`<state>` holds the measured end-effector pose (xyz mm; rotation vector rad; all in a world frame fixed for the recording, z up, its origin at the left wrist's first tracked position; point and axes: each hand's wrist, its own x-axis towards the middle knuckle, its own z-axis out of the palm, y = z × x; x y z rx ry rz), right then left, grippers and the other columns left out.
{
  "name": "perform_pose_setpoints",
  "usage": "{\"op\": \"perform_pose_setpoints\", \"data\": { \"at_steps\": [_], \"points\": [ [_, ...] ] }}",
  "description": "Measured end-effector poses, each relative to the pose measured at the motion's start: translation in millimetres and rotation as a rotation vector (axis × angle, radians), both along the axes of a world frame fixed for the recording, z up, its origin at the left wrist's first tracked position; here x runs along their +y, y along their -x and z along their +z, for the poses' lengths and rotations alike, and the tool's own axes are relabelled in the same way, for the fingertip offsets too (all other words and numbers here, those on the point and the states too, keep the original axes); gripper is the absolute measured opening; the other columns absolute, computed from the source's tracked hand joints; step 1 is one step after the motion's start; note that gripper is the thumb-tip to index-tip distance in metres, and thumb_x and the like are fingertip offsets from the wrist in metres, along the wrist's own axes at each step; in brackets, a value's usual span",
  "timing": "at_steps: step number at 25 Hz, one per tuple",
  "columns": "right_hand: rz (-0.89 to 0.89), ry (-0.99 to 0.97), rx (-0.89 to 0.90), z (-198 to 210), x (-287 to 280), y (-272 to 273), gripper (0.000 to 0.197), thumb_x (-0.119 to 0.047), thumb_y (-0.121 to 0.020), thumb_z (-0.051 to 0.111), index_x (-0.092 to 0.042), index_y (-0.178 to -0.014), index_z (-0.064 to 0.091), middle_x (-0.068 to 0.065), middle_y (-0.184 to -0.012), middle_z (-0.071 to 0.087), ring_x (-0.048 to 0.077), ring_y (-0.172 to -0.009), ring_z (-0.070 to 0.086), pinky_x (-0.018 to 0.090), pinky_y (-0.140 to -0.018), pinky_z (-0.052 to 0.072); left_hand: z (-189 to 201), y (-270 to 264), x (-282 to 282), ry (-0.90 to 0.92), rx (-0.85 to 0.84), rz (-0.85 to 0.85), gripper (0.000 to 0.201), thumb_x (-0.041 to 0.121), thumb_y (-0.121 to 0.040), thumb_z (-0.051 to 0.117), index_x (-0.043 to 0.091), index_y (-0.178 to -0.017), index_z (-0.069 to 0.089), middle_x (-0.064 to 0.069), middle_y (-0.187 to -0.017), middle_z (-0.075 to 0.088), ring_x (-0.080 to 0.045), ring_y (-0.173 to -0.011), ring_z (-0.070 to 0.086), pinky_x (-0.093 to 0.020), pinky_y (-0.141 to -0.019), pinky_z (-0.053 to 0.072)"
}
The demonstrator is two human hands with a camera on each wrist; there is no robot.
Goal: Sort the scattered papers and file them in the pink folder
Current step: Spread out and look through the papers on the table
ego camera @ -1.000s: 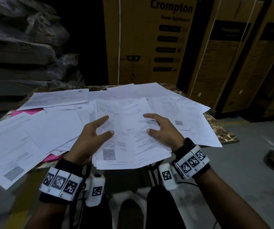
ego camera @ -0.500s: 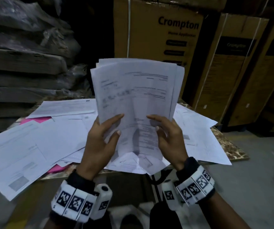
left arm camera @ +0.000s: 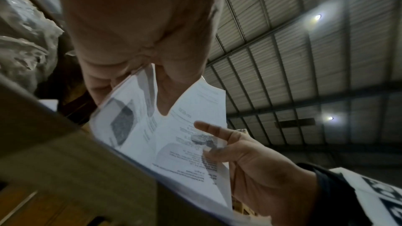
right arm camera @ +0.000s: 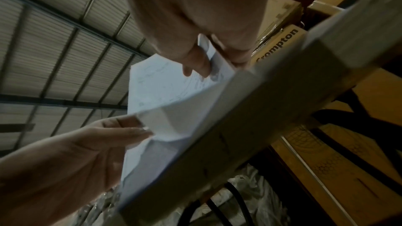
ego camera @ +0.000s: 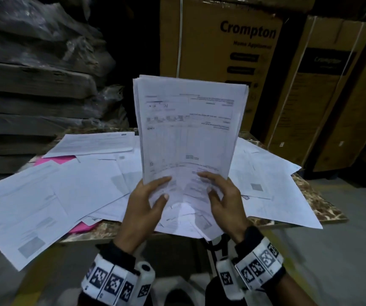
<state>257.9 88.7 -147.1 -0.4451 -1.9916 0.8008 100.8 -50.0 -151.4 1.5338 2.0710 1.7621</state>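
A stack of printed papers [ego camera: 188, 129] stands upright over the near table edge, its bottom resting on the sheets there. My left hand [ego camera: 146, 208] grips its lower left side and my right hand [ego camera: 221, 199] grips its lower right side, thumbs on the front sheet. The wrist views show the same stack [left arm camera: 180, 143] [right arm camera: 163, 92] pinched between thumb and fingers from below. More loose papers [ego camera: 51, 195] lie spread over the table. The pink folder [ego camera: 54, 160] lies under them, showing only at the left and as a strip near the front.
The small marble-patterned table [ego camera: 323, 208] is nearly covered with sheets, some overhanging its front left and right edges. Large Crompton cardboard boxes [ego camera: 221, 40] stand behind and to the right. Wrapped stacked goods [ego camera: 34, 74] fill the left. Grey floor lies to the right.
Both hands gathered a stack that lay flat on the table a second ago and raised it upright. Since half a second ago the sheets' top edges have drawn into closer line.
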Motion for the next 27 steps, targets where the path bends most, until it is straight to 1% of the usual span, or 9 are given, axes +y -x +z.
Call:
{"op": "perform_pose_setpoints", "data": {
  "at_steps": [5, 8, 10, 12, 15, 20, 23, 25, 27],
  "points": [
    [-0.013, 0.003, 0.069, 13.6, 6.2, 2.8, 0.046, 0.014, -0.093, 0.05, -0.021, -0.12, 0.065, 0.001, -0.121, 0.062, -0.003, -0.116, 0.055, 0.004, -0.095, 0.04, -3.0, 2.6, 1.6, -0.048, -0.029, 0.032, 0.039, 0.009, -0.093, 0.067, 0.031, -0.125, 0.066, 0.026, -0.124, 0.056, 0.017, -0.119, 0.047, -0.012, -0.102, 0.042],
    [-0.017, 0.031, -0.013, 8.2, 8.4, 2.9, 0.061, 0.022, -0.087, 0.045, -0.03, -0.109, 0.068, 0.001, -0.118, 0.067, -0.008, -0.111, 0.058, 0.007, -0.097, 0.042, -7.7, 4.5, -1.9, -0.03, -0.058, -0.018, 0.04, 0.012, -0.093, 0.068, 0.034, -0.126, 0.063, 0.021, -0.13, 0.053, 0.014, -0.123, 0.047, -0.024, -0.105, 0.046],
    [-0.017, 0.099, -0.012, 23.2, 19.6, -0.8, 0.07, 0.026, -0.082, 0.04, -0.035, -0.1, 0.069, 0.002, -0.116, 0.069, 0.0, -0.11, 0.062, 0.02, -0.098, 0.05, -0.6, 11.1, -6.6, -0.048, -0.025, 0.001, 0.043, 0.016, -0.092, 0.069, 0.034, -0.13, 0.061, 0.015, -0.14, 0.044, 0.005, -0.128, 0.045, -0.029, -0.098, 0.051],
    [0.017, 0.098, -0.02, 50.7, 36.4, -6.8, 0.069, 0.029, -0.075, 0.037, -0.027, -0.097, 0.071, 0.005, -0.111, 0.072, 0.01, -0.108, 0.066, 0.031, -0.098, 0.053, 13.1, 23.1, -11.6, -0.083, 0.029, 0.083, 0.046, 0.017, -0.09, 0.071, 0.035, -0.131, 0.061, 0.01, -0.15, 0.034, 0.001, -0.128, 0.044, -0.024, -0.09, 0.05],
    [0.099, 0.083, -0.123, 90.4, 59.7, -15.0, 0.064, 0.03, -0.071, 0.034, -0.015, -0.095, 0.073, 0.006, -0.107, 0.073, 0.012, -0.107, 0.067, 0.035, -0.099, 0.053, 34.2, 34.1, -18.4, -0.124, 0.048, 0.207, 0.046, 0.017, -0.087, 0.075, 0.036, -0.127, 0.063, 0.008, -0.159, 0.021, -0.007, -0.134, 0.039, -0.029, -0.098, 0.044],
    [0.324, -0.068, -0.483, 106.3, 63.4, -31.5, 0.06, 0.031, -0.077, 0.04, -0.012, -0.098, 0.076, 0.0, -0.107, 0.074, 0.006, -0.103, 0.069, 0.022, -0.095, 0.054, 56.7, 31.1, -28.6, -0.111, 0.134, 0.303, 0.037, 0.037, -0.082, 0.079, 0.04, -0.118, 0.068, 0.007, -0.165, 0.01, -0.023, -0.149, 0.019, -0.054, -0.117, 0.026],
    [0.427, -0.085, -0.58, 96.0, 49.9, -42.3, 0.054, 0.027, -0.084, 0.045, -0.014, -0.1, 0.075, -0.004, -0.107, 0.074, 0.003, -0.102, 0.068, 0.016, -0.089, 0.052, 63.3, 33.9, -38.7, -0.016, 0.1, 0.191, 0.037, 0.053, -0.077, 0.077, 0.04, -0.111, 0.073, 0.01, -0.162, 0.021, -0.018, -0.146, 0.028, -0.055, -0.114, 0.031],
    [0.471, -0.077, -0.588, 94.5, 41.9, -48.2, 0.051, 0.027, -0.084, 0.046, -0.01, -0.103, 0.075, -0.003, -0.108, 0.074, 0.004, -0.103, 0.068, 0.017, -0.09, 0.052, 64.8, 35.3, -44.7, 0.011, 0.065, 0.054, 0.034, 0.046, -0.076, 0.081, 0.031, -0.106, 0.077, 0.005, -0.149, 0.046, -0.014, -0.134, 0.046, -0.044, -0.107, 0.045],
    [0.465, -0.044, -0.584, 96.8, 39.0, -54.2, 0.047, 0.026, -0.085, 0.048, -0.009, -0.104, 0.074, -0.002, -0.109, 0.073, 0.005, -0.104, 0.068, 0.019, -0.09, 0.053, 64.6, 35.4, -50.8, -0.008, 0.006, -0.067, 0.026, 0.029, -0.075, 0.084, 0.02, -0.099, 0.079, 0.003, -0.12, 0.069, -0.01, -0.114, 0.063, -0.039, -0.093, 0.056]
  ]
}}
